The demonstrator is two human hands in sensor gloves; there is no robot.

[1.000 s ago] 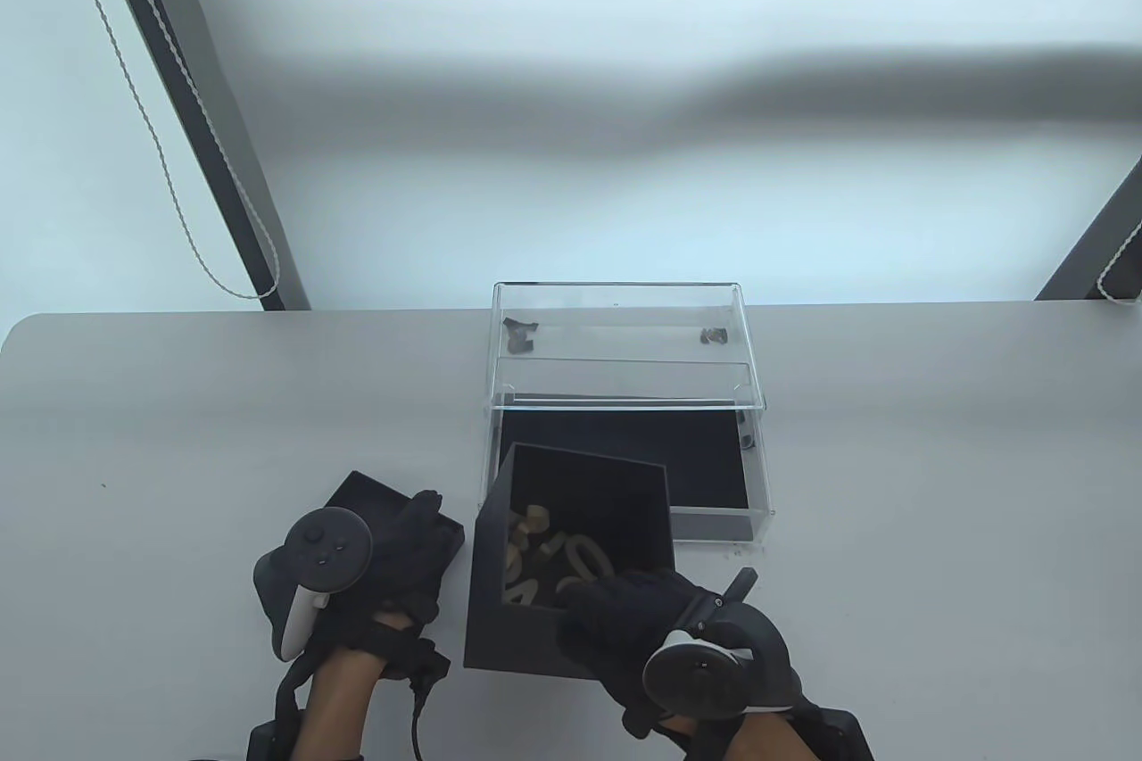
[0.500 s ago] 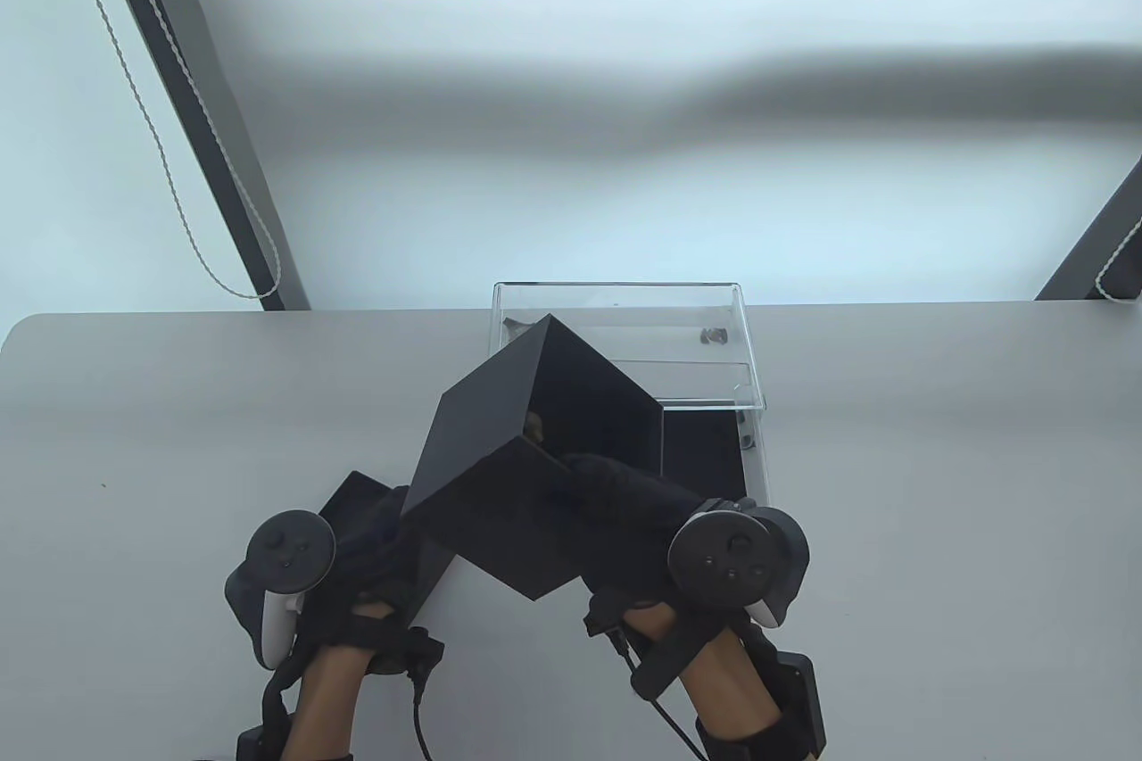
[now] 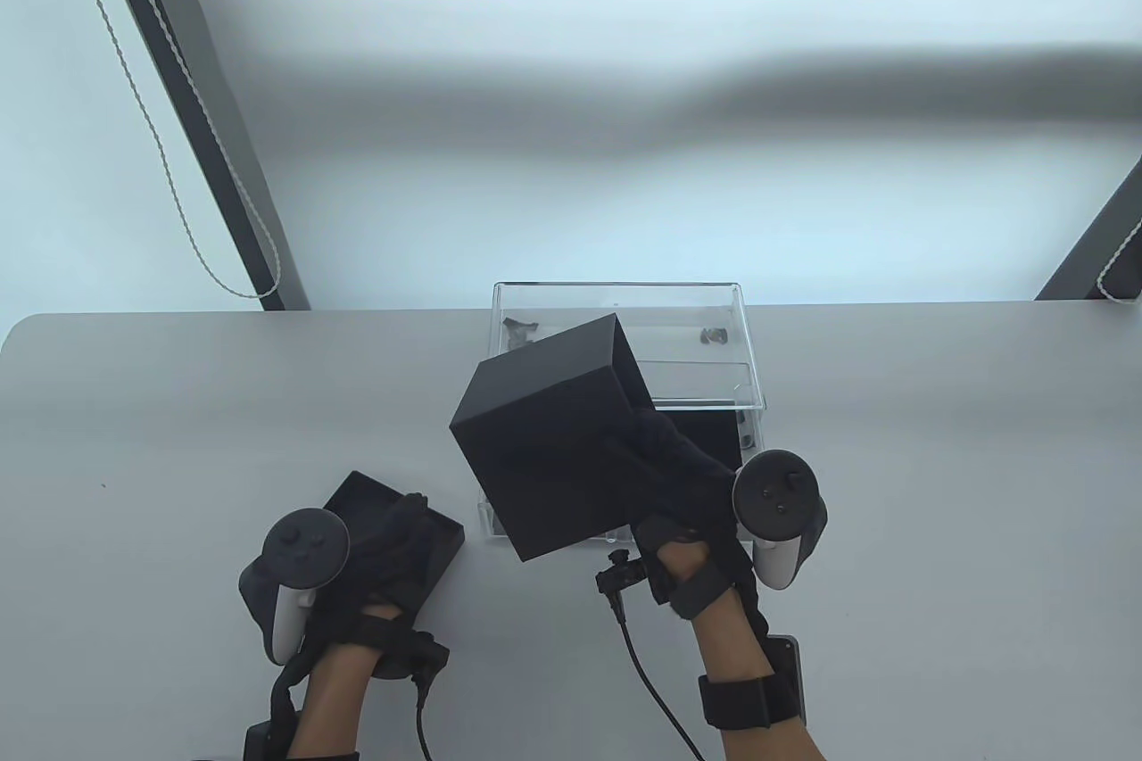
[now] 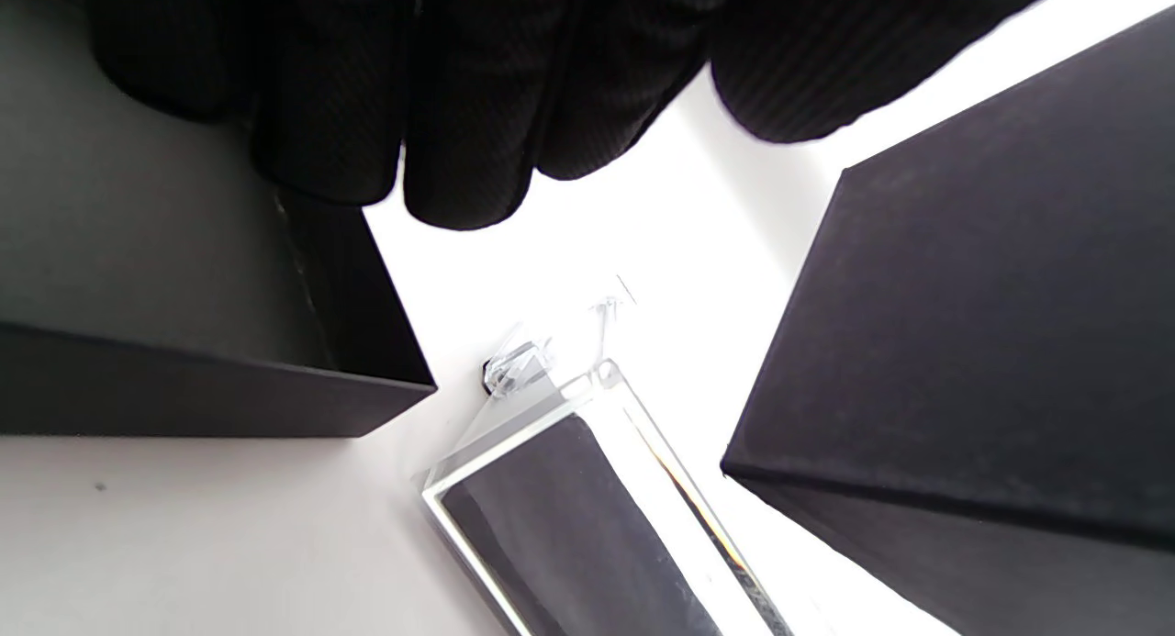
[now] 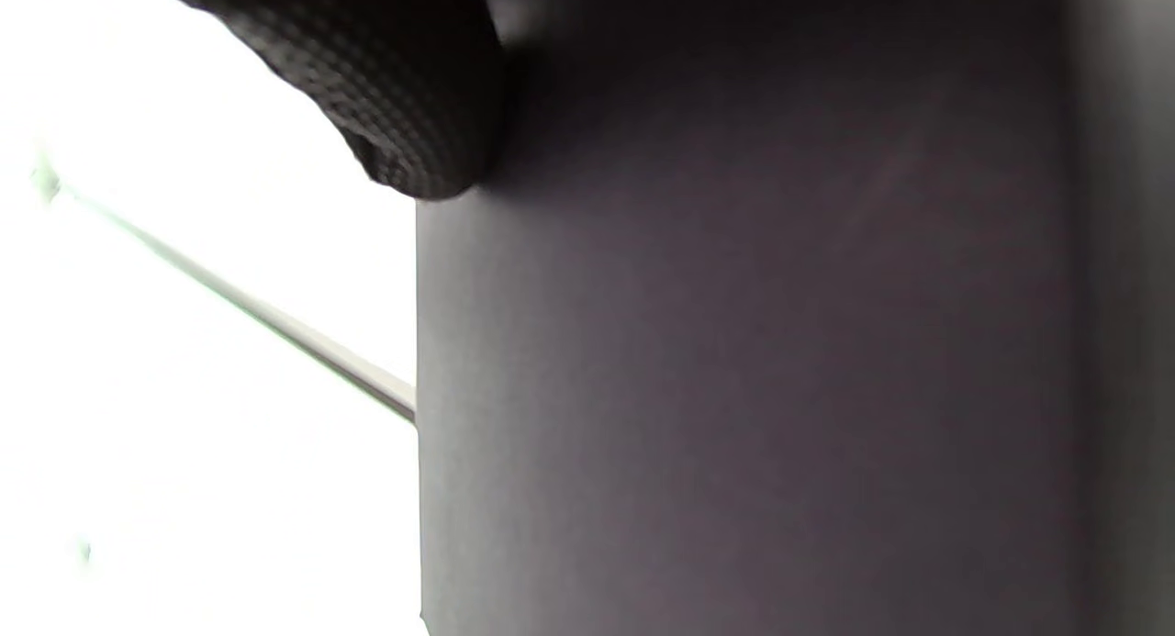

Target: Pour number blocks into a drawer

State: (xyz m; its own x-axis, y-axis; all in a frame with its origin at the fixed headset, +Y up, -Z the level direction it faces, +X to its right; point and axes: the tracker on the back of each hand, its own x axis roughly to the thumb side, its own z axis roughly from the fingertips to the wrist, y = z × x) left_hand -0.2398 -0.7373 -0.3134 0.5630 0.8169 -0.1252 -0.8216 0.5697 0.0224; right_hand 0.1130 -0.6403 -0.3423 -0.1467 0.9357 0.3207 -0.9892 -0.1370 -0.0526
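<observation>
The matte black cardboard box hangs tipped over the clear acrylic drawer; only the left wrist view shows the drawer's dark liner. The right hand grips the box, the left hand, fingers apparently flat, rests on the shallow black lid.

Three cameras: one high over the desk, one on each wrist.

From above we look down and forward across the desk, with both hands entering at the bottom edge and the black box and clear drawer mid-frame. Our left wrist camera sits close under the gloved fingers, tilted, facing the lid, the drawer's corner and the box's side. Our right wrist camera is nearest of all: one box wall fills it, blurred. All three views share the box; the overhead and left views also share the drawer and lid.
</observation>
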